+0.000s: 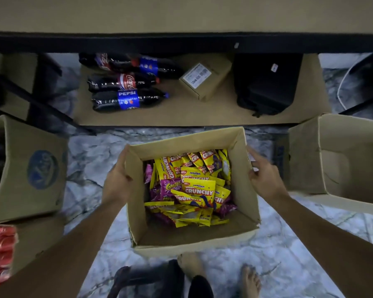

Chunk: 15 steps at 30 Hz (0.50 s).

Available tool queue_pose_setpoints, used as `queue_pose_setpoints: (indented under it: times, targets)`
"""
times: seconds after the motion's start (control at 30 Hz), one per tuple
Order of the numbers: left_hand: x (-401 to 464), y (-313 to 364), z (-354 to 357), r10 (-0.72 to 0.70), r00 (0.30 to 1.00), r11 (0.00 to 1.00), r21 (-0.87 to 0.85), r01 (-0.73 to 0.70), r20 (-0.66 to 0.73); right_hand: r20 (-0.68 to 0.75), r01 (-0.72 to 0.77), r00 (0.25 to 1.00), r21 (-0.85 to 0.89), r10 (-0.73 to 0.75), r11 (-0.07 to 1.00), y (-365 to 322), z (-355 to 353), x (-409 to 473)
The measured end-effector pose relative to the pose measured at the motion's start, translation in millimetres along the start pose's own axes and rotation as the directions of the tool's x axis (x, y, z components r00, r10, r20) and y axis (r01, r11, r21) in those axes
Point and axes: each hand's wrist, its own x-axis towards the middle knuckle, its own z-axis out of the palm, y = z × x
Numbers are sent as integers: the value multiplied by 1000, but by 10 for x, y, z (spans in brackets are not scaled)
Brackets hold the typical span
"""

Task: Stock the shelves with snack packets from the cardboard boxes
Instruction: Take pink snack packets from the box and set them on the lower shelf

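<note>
My left hand (116, 179) grips the left wall of the open cardboard box (194, 237), fingers curled over its rim; my right hand (265, 179) is half-open against the right wall, steadying it. Inside lie the snack packets (190, 188), yellow and purple. I keep it square to the low shelf (181, 112) ahead, near for unloading.
</note>
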Motion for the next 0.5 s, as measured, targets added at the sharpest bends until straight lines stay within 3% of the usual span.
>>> queue_pose_setpoints:
  times: [0.13,0.5]
  targets:
    - [319,-57,-199,-7,1000,999,40,8,-17,-14,45,999,41,-44,998,-276,226,264]
    - [1192,-273,-214,34,998,982,188,-22,-60,-31,-11,999,152,16,988,-421,809,729]
